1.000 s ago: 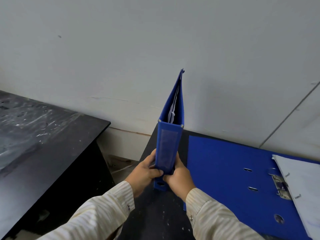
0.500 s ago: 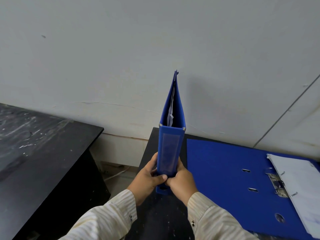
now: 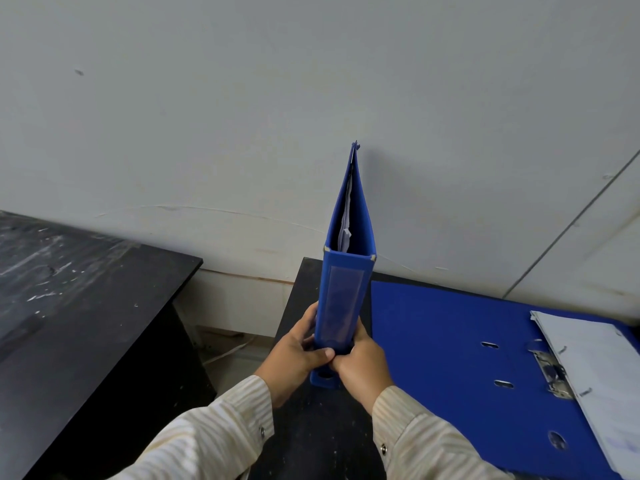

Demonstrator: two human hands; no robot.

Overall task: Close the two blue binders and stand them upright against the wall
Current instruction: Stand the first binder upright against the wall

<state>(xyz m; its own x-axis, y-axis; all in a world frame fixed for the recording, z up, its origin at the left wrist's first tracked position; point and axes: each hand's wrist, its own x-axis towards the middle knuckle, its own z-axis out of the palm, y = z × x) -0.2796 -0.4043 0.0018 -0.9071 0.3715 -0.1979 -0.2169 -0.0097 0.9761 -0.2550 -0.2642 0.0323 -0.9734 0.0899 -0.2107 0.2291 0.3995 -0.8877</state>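
Observation:
A closed blue binder [image 3: 346, 289] stands upright on the black table [image 3: 311, 431], its spine facing me and its far edge at the white wall [image 3: 311, 98]. White sheets show inside its top. My left hand [image 3: 298, 358] grips the spine's lower left side and my right hand [image 3: 363, 365] grips its lower right side. A second blue binder [image 3: 450, 358] lies open flat to the right, with its metal ring clip [image 3: 550, 372] and a stack of white paper [image 3: 599, 382] on the right half.
A second black table [image 3: 69, 306] with white scuffs stands to the left. A gap with a white cable [image 3: 225, 351] on the floor separates the two tables. The wall runs along the back of both.
The upright binder has moved slightly further towards the wall and stands straighter. Both hands keep their grip low on the spine.

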